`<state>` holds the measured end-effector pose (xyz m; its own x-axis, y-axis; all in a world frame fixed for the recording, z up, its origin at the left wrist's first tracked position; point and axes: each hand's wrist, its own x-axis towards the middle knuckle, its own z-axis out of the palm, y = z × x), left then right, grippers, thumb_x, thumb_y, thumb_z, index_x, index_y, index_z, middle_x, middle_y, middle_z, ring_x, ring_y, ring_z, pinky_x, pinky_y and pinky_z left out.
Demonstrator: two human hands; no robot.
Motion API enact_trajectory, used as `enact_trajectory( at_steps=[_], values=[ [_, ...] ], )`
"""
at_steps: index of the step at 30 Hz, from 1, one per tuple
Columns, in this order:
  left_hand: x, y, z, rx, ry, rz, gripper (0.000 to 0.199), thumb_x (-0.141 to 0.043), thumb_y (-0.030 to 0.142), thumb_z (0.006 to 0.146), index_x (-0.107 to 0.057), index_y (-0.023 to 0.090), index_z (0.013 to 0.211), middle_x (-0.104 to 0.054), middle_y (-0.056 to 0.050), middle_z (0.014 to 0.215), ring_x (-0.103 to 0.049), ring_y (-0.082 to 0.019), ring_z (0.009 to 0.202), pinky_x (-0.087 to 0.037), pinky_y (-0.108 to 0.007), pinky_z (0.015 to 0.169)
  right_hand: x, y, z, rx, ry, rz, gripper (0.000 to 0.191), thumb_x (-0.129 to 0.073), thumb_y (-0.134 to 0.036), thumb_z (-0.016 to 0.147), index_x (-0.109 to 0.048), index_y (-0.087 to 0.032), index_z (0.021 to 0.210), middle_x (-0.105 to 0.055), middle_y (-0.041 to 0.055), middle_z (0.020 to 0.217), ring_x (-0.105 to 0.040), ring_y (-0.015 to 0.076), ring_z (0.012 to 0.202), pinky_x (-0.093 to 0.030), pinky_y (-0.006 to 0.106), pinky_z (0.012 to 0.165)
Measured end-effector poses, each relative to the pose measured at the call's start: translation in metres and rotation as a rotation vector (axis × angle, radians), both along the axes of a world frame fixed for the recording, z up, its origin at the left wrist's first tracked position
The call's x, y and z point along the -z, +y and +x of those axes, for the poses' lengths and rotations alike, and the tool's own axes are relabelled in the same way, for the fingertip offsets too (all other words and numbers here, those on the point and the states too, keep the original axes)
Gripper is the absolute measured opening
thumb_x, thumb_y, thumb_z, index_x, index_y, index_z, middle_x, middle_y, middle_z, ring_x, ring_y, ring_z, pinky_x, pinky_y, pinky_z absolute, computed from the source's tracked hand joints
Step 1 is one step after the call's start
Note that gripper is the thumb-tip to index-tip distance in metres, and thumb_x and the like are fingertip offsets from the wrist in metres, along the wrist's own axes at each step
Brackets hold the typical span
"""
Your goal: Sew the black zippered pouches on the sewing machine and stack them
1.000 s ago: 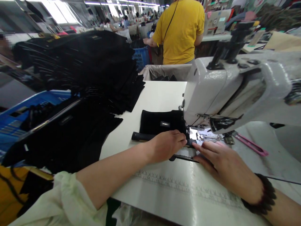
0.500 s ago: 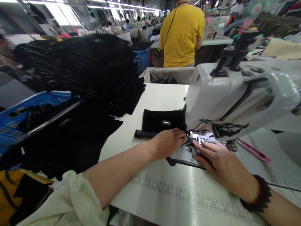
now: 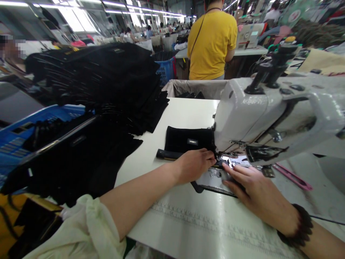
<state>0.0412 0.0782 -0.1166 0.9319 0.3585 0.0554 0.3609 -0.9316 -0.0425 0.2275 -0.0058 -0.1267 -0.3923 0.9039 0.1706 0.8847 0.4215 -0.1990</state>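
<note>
A black fabric piece (image 3: 179,138) with a small label (image 3: 192,142) lies flat on the white table, left of the sewing machine (image 3: 242,118). Its near edge, a folded black strip, runs under my left hand (image 3: 195,163). The fingers of that hand are bent and closed on the fabric edge just left of the machine's foot. My right hand (image 3: 249,181) rests on the other side of the foot, fingers stretched out, fingertips touching the metal plate and the work's near end. The needle itself is hard to make out.
Piles of black fabric pieces (image 3: 94,72) rise at the left beside a blue basket (image 3: 16,133). Pink thread snips (image 3: 293,176) lie right of the machine. A ruler scale (image 3: 205,223) runs along the table's front. Beyond a cloth-lined bin (image 3: 199,86) stands a person in yellow (image 3: 212,43).
The whole view has shifted slightly, so everything sits a little lower and to the right. Both hands and the fabric keep nearly the same places relative to the machine.
</note>
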Motion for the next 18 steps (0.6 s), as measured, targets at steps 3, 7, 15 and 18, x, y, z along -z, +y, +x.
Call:
enact_trajectory(
  at_steps=[3,7,15,18],
  values=[
    [0.001,0.0,-0.001,0.003,-0.019,-0.001,0.024,-0.042,0.013,0.084,-0.055,0.013,0.105,-0.057,-0.003,0.104,-0.051,-0.013,0.095,-0.035,-0.02,0.085,0.0,0.001,0.0,-0.004,0.006,-0.018,0.036,-0.04,-0.027,0.085,-0.049,-0.013,0.117,-0.06,0.0069,0.087,-0.054,0.0174,0.073,-0.045,0.031,0.063],
    [0.001,-0.001,-0.002,0.009,-0.03,-0.026,0.025,-0.042,0.011,0.083,-0.054,0.012,0.104,-0.057,-0.004,0.102,-0.05,-0.014,0.093,-0.036,-0.021,0.084,0.001,0.0,0.002,-0.016,0.018,-0.028,0.036,-0.038,-0.026,0.086,-0.049,-0.012,0.117,-0.06,0.007,0.087,-0.056,0.017,0.074,-0.045,0.031,0.064],
    [0.004,-0.005,-0.005,0.05,-0.038,-0.062,0.026,-0.042,0.01,0.081,-0.052,0.01,0.105,-0.055,-0.005,0.106,-0.047,-0.014,0.1,-0.033,-0.022,0.089,0.012,-0.003,0.006,-0.051,-0.001,0.133,0.035,-0.037,-0.034,0.086,-0.058,-0.016,0.108,-0.064,0.0072,0.092,-0.06,0.0187,0.077,-0.05,0.032,0.064],
    [0.003,-0.003,-0.006,0.061,-0.047,-0.041,0.026,-0.04,0.009,0.082,-0.053,0.01,0.105,-0.055,-0.005,0.107,-0.046,-0.013,0.1,-0.031,-0.021,0.09,0.019,0.0,0.008,-0.058,-0.031,0.196,0.037,-0.038,-0.036,0.085,-0.058,-0.015,0.109,-0.064,0.0065,0.094,-0.061,0.0197,0.078,-0.052,0.031,0.062]
  ],
)
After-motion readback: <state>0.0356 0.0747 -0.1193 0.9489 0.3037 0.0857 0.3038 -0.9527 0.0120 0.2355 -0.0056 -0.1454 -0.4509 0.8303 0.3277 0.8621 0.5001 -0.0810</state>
